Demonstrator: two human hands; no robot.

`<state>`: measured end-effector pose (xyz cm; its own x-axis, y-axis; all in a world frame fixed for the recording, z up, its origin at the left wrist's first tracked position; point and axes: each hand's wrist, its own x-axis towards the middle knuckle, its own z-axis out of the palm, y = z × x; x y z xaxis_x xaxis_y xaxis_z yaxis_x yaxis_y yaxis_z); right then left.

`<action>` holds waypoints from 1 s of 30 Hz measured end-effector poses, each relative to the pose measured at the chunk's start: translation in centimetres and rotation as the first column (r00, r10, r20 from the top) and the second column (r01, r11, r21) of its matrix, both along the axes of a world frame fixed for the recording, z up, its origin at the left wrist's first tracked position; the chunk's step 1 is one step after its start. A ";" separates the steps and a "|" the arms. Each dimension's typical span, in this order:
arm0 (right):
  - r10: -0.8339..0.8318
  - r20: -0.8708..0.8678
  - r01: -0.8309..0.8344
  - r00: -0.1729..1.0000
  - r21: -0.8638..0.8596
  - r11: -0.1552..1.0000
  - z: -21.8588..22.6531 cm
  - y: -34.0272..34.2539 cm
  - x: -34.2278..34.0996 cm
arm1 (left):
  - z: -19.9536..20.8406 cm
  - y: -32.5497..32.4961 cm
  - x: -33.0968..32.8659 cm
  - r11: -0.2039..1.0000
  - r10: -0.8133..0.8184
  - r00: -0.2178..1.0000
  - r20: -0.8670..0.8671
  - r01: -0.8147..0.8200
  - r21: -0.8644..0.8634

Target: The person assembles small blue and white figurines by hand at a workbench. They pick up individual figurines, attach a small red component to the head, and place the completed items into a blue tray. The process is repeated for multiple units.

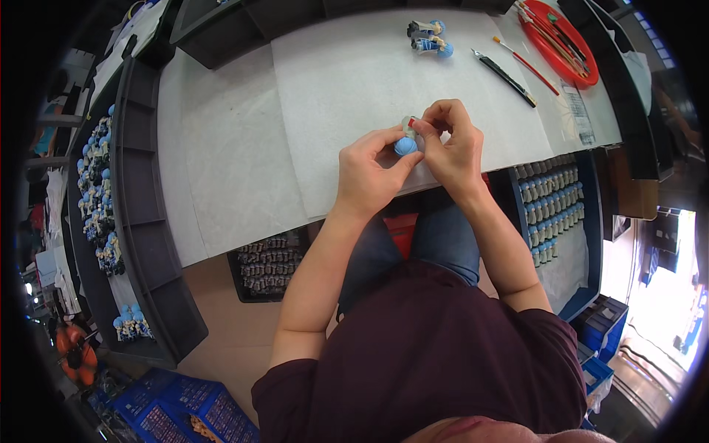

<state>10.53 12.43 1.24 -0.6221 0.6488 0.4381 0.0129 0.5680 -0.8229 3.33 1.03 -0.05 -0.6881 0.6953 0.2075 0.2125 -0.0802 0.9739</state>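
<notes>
Dark maroon cloth shirt (443, 347) at six o'clock from the hands, nearest the viewer. Beyond it, matte white-topped table (236, 133); at nine, long black compartmented plastic tray (144, 170); at two, glossy red oval dish (587, 76) of slender tools. Left hand (369, 166) and right hand (452, 148), fingers drawn in, hold one small figurine with a ridged, round blue head (405, 146) at the table's near edge, partly hiding it.
</notes>
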 end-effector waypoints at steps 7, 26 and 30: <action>-0.016 0.050 0.018 0.999 -0.033 0.999 0.4 0.1 -0.5 | 0.1 0.0 -0.1 1.000 0.010 1.000 -0.028 -0.011 -0.017; -0.003 0.026 0.002 1.000 0.031 1.000 -0.8 0.0 0.3 | -0.1 0.0 0.2 0.999 0.032 0.999 -0.012 -0.033 -0.034; -0.092 -0.011 0.092 0.996 0.012 0.996 0.0 1.5 -0.9 | 0.1 -0.1 0.2 0.999 0.018 1.000 0.010 -0.018 -0.034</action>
